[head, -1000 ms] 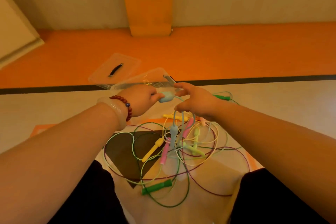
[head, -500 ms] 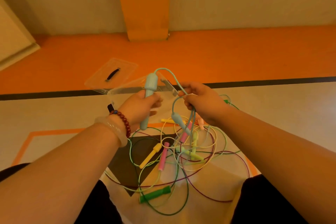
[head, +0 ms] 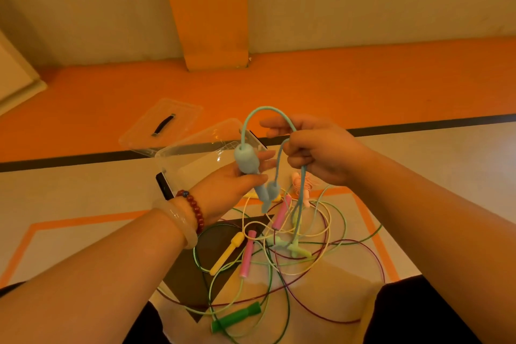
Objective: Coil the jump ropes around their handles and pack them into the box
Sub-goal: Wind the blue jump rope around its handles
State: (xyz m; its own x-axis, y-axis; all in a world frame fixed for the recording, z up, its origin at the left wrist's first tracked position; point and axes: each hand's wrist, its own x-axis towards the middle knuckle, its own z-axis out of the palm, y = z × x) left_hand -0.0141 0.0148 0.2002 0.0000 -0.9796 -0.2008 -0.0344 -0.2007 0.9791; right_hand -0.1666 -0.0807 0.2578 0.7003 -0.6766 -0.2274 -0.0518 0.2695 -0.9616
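Farthest left, beyond our arms, we see a clear plastic lid [head: 184, 117] with a dark strap handle lying flat on the orange floor. Just beside it stands the clear plastic box [head: 195, 159], open at the top. Our left hand [head: 231, 179], with a red bead bracelet [head: 196, 211] and a pale bangle [head: 178, 222] on its wrist, is raised in front of the box. It grasps a pale blue jump-rope handle [head: 245, 160] between thumb and fingers, fat end up. From that end a pale blue cord [head: 265, 108] arches over to our right hand [head: 324, 151], whose fingers are clenched round it. Strands hang down from the fist, and a second pale blue handle [head: 273, 189] dangles on one, just beside the first. Below, on the floor between our knees, lies a tangle of thin cords with a yellow handle [head: 227, 253], two pink handles [head: 247, 255], a dark green handle [head: 236, 317] and pale green handles [head: 296, 250]. A peach rope bundle [head: 303, 188] lies near the box, under our right hand.
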